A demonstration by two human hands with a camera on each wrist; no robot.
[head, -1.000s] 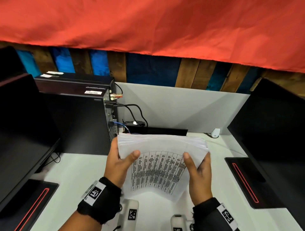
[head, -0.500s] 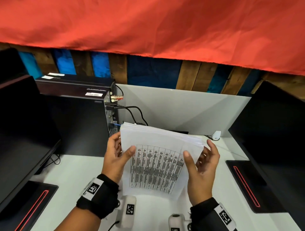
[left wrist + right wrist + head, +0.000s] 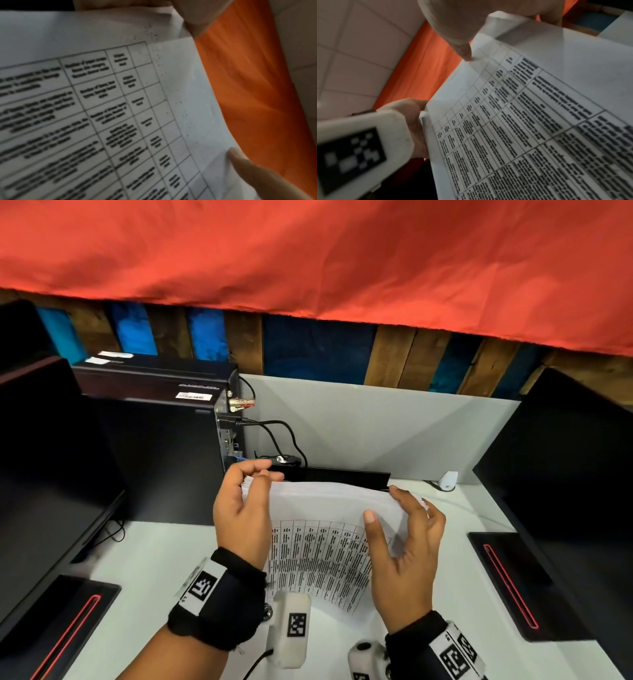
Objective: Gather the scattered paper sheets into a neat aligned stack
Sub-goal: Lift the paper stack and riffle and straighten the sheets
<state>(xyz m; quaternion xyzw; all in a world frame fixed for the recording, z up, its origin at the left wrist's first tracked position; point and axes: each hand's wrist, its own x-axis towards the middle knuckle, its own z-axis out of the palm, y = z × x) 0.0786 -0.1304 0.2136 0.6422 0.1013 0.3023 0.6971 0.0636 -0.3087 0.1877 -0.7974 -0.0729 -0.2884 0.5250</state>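
A stack of white paper sheets (image 3: 325, 505) with a printed table on its front stands tilted on the white desk (image 3: 144, 559), between my hands. My left hand (image 3: 255, 484) cups the stack's left edge, its fingers curled over the top left corner. In the right wrist view the left hand (image 3: 464, 51) puts a fingertip on that corner of the paper stack (image 3: 539, 121). My right hand (image 3: 407, 518) holds the right edge, thumb on the front sheet and fingers spread behind. The left wrist view shows that thumb (image 3: 245, 166) on the paper stack (image 3: 120, 108).
A black PC tower (image 3: 161, 440) with cables (image 3: 281, 433) stands at the back left. Black monitors (image 3: 44, 474) (image 3: 565, 491) flank the desk, their bases (image 3: 68, 611) (image 3: 507, 580) on it. A low black bar (image 3: 332, 474) lies behind the paper, before a grey partition (image 3: 376, 422).
My left thumb has left the front sheet and moved up to the top left corner. The right fingers have spread out. The stack's top edge has sunk lower and leans further away.
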